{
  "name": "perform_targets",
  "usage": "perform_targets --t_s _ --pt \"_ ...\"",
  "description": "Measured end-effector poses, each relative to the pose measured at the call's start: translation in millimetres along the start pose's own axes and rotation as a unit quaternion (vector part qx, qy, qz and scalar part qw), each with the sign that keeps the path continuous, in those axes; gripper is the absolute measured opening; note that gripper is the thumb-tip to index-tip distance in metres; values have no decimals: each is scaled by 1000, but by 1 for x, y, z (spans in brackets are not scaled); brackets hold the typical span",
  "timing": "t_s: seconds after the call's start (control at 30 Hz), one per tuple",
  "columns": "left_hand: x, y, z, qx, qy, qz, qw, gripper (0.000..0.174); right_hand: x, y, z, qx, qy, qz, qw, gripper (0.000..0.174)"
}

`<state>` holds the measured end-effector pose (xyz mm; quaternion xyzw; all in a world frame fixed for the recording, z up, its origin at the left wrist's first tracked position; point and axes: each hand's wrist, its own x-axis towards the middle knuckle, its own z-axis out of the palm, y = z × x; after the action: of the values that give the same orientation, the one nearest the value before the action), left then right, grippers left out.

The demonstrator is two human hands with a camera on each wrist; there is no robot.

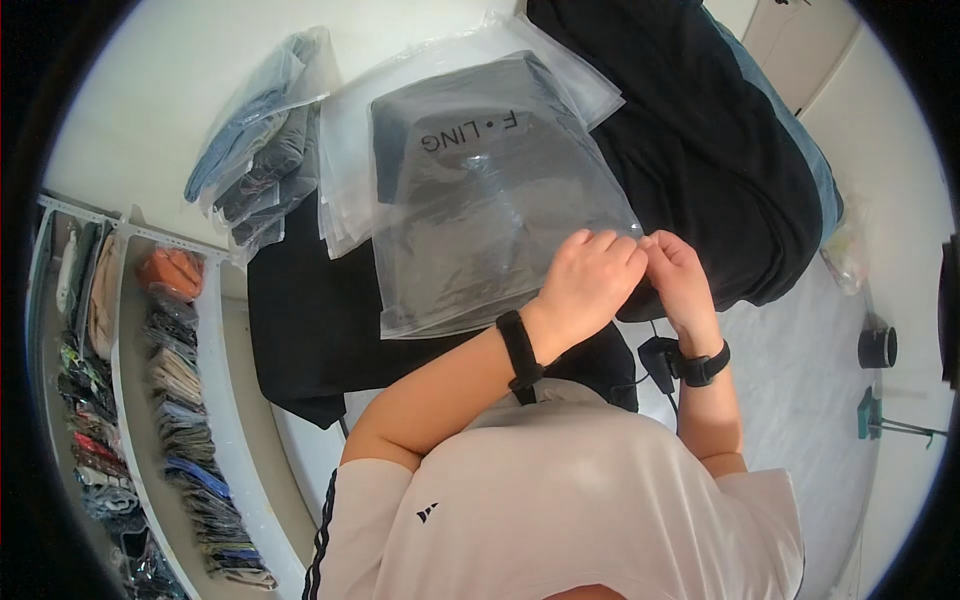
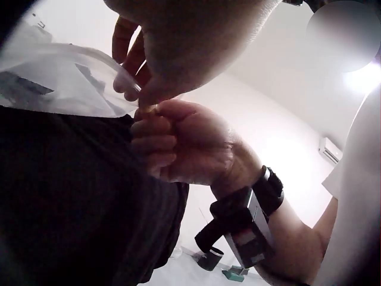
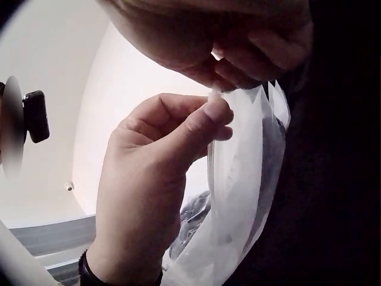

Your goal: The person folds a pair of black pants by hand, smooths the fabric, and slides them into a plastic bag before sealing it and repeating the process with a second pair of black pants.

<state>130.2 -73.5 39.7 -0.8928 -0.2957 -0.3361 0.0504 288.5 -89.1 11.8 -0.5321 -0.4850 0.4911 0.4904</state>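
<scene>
A frosted plastic zip bag (image 1: 480,200) printed with dark lettering lies in front of me, a dark folded garment inside it. Both hands meet at its near right corner. My left hand (image 1: 598,275) pinches the bag's edge between thumb and forefinger, plain in the right wrist view, where a small whitish zip slider (image 3: 214,93) shows at the fingertips. From the other side my right hand (image 1: 680,275) pinches the same corner, its remaining fingers curled in the left wrist view. The bag's edge (image 2: 128,77) runs taut up to the fingers there.
More clear bags (image 1: 345,190) lie under the filled one. Bagged folded jeans (image 1: 255,140) are stacked at the far left. Black cloth (image 1: 700,150) drapes over a pile on the right. Shelves (image 1: 125,330) of packed clothes stand at the left, and a black cylinder (image 1: 877,347) at the right.
</scene>
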Motion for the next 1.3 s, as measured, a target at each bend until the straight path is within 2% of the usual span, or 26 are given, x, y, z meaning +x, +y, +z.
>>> perform_targets --t_s 0.13,0.2,0.27,0.33,0.37,0.43,0.47,0.53,0.57,0.67,0.7,0.77,0.8,0.83,0.87,0.9,0.93,1.0,1.03,1.07,1.13,1.17,1.2,1.27,1.3 --pt "-8 -7 -7 1 -15 -18 1000 4 -2 -11 -3 -10 16 30 999 28" --pt "-21 -18 -15 14 -25 -56 998 4 0 -12 -20 52 47 55 996 29" --pt "-37 -24 -31 8 -36 -60 998 8 1 -14 -28 47 33 51 997 31" --pt "-56 -22 -49 -26 -99 -130 986 13 -3 -17 -33 -34 -61 65 995 32" --pt "-65 -27 -58 -60 -134 -167 975 26 -1 -12 -37 -43 -84 68 993 33" --pt "-69 -35 -94 -56 -49 -244 967 33 3 -18 -44 -71 -104 90 988 33" --pt "-75 -46 -113 -58 -60 -339 937 42 5 -21 -48 -98 -123 111 981 33" --pt "-84 -75 -145 -70 2 -447 892 35 21 -29 -57 -136 -140 90 977 31" --pt "-100 -98 -151 -122 53 -490 862 36 33 -35 -58 -139 -143 85 976 30" --pt "-116 -152 -163 -220 68 -539 810 51 79 -53 -50 -146 -152 63 975 34" --pt "-116 -166 -161 -218 74 -540 810 51 91 -63 -41 -155 -137 63 976 40" --pt "-114 -189 -157 -399 38 -652 644 70 113 -76 -16 -176 -118 78 974 62" --pt "-111 -194 -153 -400 43 -650 645 70 122 -77 -4 -179 -105 90 974 72" --pt "-105 -197 -146 -431 20 -658 617 78 136 -75 5 -182 -105 86 974 72" --pt "-101 -203 -140 -461 -5 -664 588 85 152 -70 13 -188 -134 127 965 79" --pt "-105 -219 -130 -478 -35 -657 582 89 163 -63 19 -193 -161 169 953 87" --pt "-99 -219 -127 -480 -32 -654 584 89 170 -57 24 -195 -159 164 954 87" --pt "-88 -215 -113 -468 -38 -679 565 90 184 -46 33 -136 -179 278 934 90" --pt "-88 -220 -108 -477 -24 -691 542 80 189 -43 35 -92 -154 310 934 80" --pt "-90 -224 -102 -478 -20 -690 543 80 195 -32 33 -94 -156 306 934 80" --pt "-98 -233 -86 -520 25 -681 515 59 207 -9 25 -17 -142 282 949 70" --pt "-110 -251 -75 -553 24 -680 481 42 217 -3 18 4 -158 307 938 56" --pt "-108 -251 -74 -554 25 -678 482 42 219 -4 17 3 -158 306 939 56" --pt "-106 -249 -69 -574 31 -669 472 31 216 -3 13 98 -254 322 907 40" --pt "-108 -252 -68 -575 29 -668 472 31 218 -5 13 91 -259 341 899 28"
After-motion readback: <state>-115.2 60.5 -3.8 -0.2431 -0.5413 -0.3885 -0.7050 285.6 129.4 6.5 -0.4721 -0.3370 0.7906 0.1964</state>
